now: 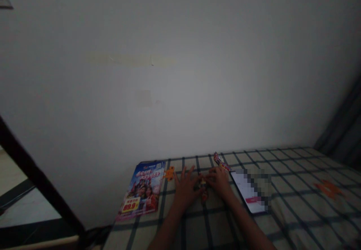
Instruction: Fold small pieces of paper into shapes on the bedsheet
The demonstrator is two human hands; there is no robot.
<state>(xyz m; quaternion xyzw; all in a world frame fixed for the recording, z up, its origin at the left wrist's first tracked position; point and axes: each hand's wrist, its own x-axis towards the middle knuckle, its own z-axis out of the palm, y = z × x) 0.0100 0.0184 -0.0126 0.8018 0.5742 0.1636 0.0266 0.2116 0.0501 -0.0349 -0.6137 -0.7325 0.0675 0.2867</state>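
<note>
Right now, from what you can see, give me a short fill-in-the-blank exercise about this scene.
1. The blue-and-pink printed leaflets lie to the ____ of the left hand.
2. The small reddish-brown elongated item lies in the space ____ the left hand and the right hand.
3. On the leaflets' yellow panel, the big red number reads ____.

Missing words: left; between; 89.9.

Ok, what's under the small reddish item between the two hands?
Checked cloth shows around the reddish item; whatever lies directly beneath it is covered. The left hand and right hand also hide some area beside it.
</note>
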